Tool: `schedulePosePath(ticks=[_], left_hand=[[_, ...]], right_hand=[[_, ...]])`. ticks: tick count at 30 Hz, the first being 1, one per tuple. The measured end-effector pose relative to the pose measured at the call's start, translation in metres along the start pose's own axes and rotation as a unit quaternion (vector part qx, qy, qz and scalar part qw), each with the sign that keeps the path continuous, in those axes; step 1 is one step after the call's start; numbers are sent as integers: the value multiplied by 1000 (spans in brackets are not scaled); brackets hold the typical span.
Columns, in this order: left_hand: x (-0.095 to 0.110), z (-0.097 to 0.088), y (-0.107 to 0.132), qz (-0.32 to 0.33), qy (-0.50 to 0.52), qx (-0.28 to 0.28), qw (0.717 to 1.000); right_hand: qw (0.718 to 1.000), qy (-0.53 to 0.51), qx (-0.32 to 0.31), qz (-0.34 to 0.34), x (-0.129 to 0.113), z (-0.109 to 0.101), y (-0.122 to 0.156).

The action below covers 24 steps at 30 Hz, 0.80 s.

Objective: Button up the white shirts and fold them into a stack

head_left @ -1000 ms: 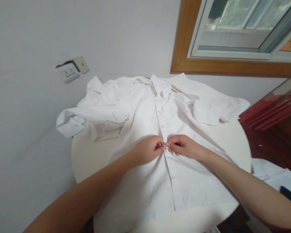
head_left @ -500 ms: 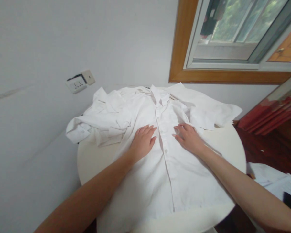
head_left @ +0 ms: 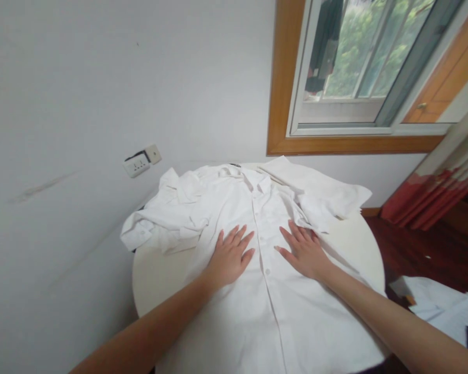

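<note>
A white button-up shirt [head_left: 245, 311] lies front side up across a round cream table [head_left: 159, 280], its collar toward the wall and its hem toward me. My left hand [head_left: 230, 257] rests flat on the shirt's front, left of the button placket, fingers spread. On the other side of the placket my right hand [head_left: 302, 249] also lies flat with its fingers apart. Neither hand grips the cloth. The left-side sleeve is bunched near the table's edge, its cuff hanging over slightly. More white cloth [head_left: 320, 182] lies at the back right of the table.
A wall socket [head_left: 137, 165] is set in the white wall behind the table. At the upper right is a wood-framed window [head_left: 276, 104]. A red and cream curtain [head_left: 417, 202] hangs at the right, above papers [head_left: 448, 311] beside the table.
My view has tilted up, so the table and shirt sit lower in the picture. Both hands stay on the shirt's front, and their fingers are spread wider.
</note>
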<state>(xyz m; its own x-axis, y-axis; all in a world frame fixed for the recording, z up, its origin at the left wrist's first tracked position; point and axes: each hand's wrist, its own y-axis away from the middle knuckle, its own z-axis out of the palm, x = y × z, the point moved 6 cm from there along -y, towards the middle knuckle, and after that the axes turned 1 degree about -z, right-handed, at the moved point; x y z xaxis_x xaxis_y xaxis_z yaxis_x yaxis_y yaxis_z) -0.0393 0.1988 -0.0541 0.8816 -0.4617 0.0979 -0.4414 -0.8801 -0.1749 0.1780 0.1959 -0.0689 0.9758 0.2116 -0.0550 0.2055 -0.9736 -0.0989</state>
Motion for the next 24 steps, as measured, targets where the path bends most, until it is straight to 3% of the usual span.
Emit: schedulePosePath(ticks=[9,17,21,24], left_hand=[[28,-5,38,5,-10,-5,1000],[52,-8,68,-49,-35,-5,998],[63,-8,81,-58,-37,-25,997],[65,-26,72,-57,-27,-29,998]], right_hand=[[999,2,42,-5,-6,-6,50],[999,-8,31,19,-2,-9,90],[1000,-12,-18,18,-3,-27,79],[999,-20,-24,-15,-14,-48,41]])
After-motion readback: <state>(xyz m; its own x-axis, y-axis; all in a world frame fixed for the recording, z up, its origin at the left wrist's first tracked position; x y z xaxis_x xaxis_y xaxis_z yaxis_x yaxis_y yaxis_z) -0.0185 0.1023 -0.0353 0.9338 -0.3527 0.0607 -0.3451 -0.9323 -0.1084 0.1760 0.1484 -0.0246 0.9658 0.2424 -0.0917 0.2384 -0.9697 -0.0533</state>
